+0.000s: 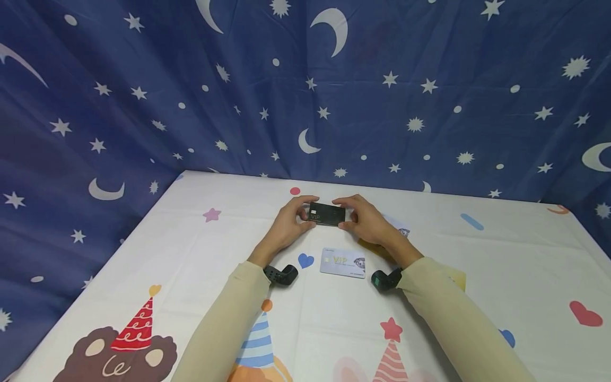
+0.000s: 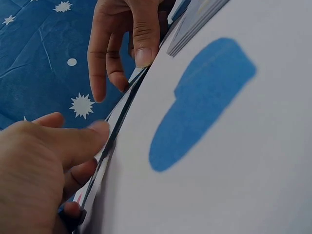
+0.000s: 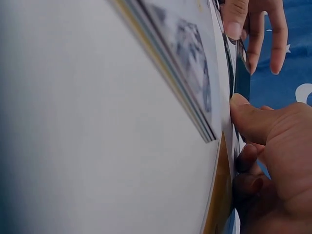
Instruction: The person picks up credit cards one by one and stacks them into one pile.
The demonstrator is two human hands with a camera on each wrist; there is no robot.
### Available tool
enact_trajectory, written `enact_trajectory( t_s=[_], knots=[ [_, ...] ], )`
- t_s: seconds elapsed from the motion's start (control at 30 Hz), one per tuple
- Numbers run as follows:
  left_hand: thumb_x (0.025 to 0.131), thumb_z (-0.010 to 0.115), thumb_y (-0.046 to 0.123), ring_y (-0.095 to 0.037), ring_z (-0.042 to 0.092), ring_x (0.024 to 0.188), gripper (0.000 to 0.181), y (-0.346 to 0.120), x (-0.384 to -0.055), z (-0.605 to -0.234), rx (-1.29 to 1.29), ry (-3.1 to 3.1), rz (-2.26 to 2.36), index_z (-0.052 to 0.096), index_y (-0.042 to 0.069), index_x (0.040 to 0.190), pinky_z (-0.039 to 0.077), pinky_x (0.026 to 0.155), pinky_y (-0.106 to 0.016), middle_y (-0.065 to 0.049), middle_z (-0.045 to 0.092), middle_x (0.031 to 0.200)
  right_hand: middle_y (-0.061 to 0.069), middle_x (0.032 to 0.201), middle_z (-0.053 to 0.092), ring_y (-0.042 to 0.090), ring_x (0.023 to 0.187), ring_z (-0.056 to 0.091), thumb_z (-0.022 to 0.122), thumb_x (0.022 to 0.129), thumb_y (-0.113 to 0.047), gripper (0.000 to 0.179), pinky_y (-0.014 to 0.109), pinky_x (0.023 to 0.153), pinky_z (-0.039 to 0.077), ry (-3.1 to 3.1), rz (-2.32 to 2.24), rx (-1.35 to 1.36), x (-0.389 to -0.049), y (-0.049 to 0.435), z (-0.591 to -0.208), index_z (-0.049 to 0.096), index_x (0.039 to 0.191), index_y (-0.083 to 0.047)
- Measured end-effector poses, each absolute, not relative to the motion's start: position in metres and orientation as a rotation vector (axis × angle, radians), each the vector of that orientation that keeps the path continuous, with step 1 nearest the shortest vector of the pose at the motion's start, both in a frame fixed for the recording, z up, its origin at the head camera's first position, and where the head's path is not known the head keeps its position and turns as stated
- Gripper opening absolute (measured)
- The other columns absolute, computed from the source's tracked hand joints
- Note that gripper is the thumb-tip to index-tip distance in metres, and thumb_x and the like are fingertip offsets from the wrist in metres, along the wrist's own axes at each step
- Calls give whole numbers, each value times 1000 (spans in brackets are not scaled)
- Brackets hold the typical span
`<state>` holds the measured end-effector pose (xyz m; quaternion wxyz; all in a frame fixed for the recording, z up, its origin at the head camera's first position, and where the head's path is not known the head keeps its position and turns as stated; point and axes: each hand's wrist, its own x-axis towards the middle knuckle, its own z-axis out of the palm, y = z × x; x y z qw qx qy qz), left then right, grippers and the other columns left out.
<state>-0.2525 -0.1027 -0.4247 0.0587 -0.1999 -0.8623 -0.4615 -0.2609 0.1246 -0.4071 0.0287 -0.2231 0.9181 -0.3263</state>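
a black card (image 1: 326,215) marked vip sits between two hands, its long side running roughly from nine to three o'clock; whether it rests on the white cloth (image 1: 162,254) or just above, i cannot tell. at its nine o'clock end the left hand (image 1: 290,218) pinches it, thumb at the near edge, fingers bent at the far one; at three o'clock the right hand (image 1: 366,218) grips the other end the same way. from the black card, a silver stack of cards (image 1: 342,263), its top one also marked vip, lies near, between five and six o'clock; a printed blue heart (image 1: 306,260) shows towards seven. a gold card (image 1: 456,277) peeks past the right sleeve (image 1: 453,313) at about four o'clock, farther off.
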Motion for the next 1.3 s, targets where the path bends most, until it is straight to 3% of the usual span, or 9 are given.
enact_trajectory(
  t_s=[0.33, 0.6, 0.83, 1.3],
  knots=[
    [79, 77, 4, -15, 49, 72, 53, -103, -253, -425, -556, -2562, -1480, 58, 14, 128, 37, 71, -31, -5, 60, 112, 10, 126, 49, 19, 79, 48, 73, 86, -19, 59, 34, 70, 39, 2803, -989, -715, -260, 129, -405, 49, 140, -15],
    [81, 76, 7, -15, 47, 69, 49, -103, -252, -426, -551, -2537, -1491, 59, 16, 127, 37, 67, -30, -5, 60, 104, 7, 115, 52, 19, 79, 48, 74, 85, -20, 62, 35, 70, 39, 2750, -1051, -731, -258, 135, -405, 47, 141, -13],
    [82, 76, 8, -15, 48, 70, 47, -103, -251, -425, -565, -2529, -1480, 60, 17, 125, 38, 67, -31, -2, 60, 111, 6, 125, 53, 19, 80, 50, 73, 86, -19, 65, 36, 71, 39, 2722, -1090, -708, -257, 137, -401, 43, 143, -15],
    [81, 77, 12, -14, 49, 69, 47, -97, -239, -407, -680, -2535, -1401, 60, 17, 125, 38, 63, -30, -2, 62, 113, 7, 126, 53, 20, 89, 51, 72, 86, -16, 67, 35, 67, 43, 2744, -1181, -846, -238, 153, -380, 40, 144, -17]
  ],
)
